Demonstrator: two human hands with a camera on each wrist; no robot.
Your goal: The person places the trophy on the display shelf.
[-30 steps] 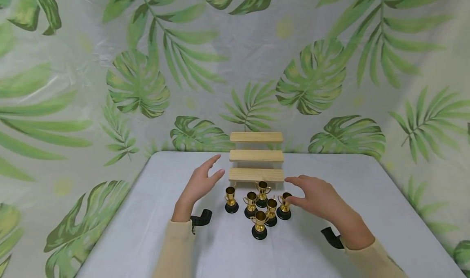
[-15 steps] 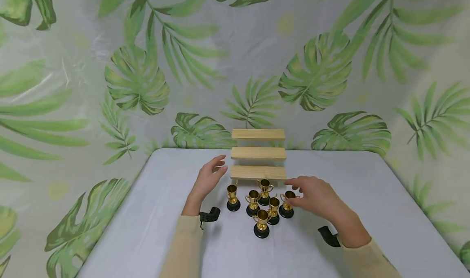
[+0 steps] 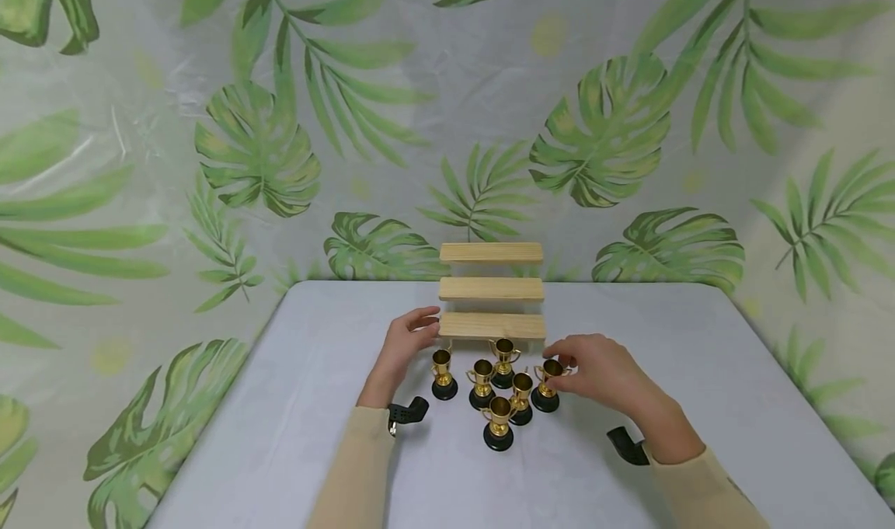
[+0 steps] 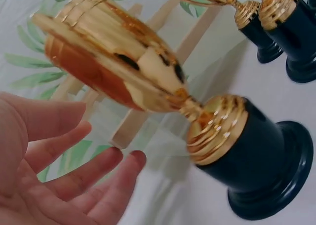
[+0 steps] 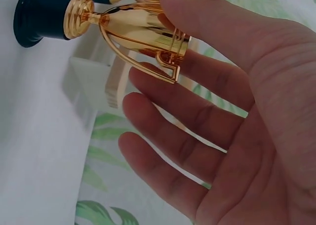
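Note:
Several small gold trophies with black bases stand on the table in the head view. My right hand (image 3: 597, 367) has its thumb and index finger on either side of the cup of the rightmost trophy (image 3: 546, 397); in the right wrist view the thumb lies over this trophy's rim (image 5: 143, 30). My left hand (image 3: 404, 350) is beside the leftmost trophy (image 3: 444, 388). In the left wrist view its relaxed fingers (image 4: 94, 170) are apart from that trophy. Among the others, a front trophy (image 3: 499, 434) stands closest to me.
Behind the trophies stands a rack with three wooden shelves (image 3: 492, 326). The white-covered table (image 3: 315, 405) ends at a leaf-patterned backdrop (image 3: 363, 125). A black wrist mount (image 3: 409, 411) sits on my left wrist, another mount (image 3: 627, 447) on my right.
My left hand has moved right, toward the leftmost trophy and the rack's left end. My right hand has closed in around the rightmost trophy's cup. The trophies keep their places.

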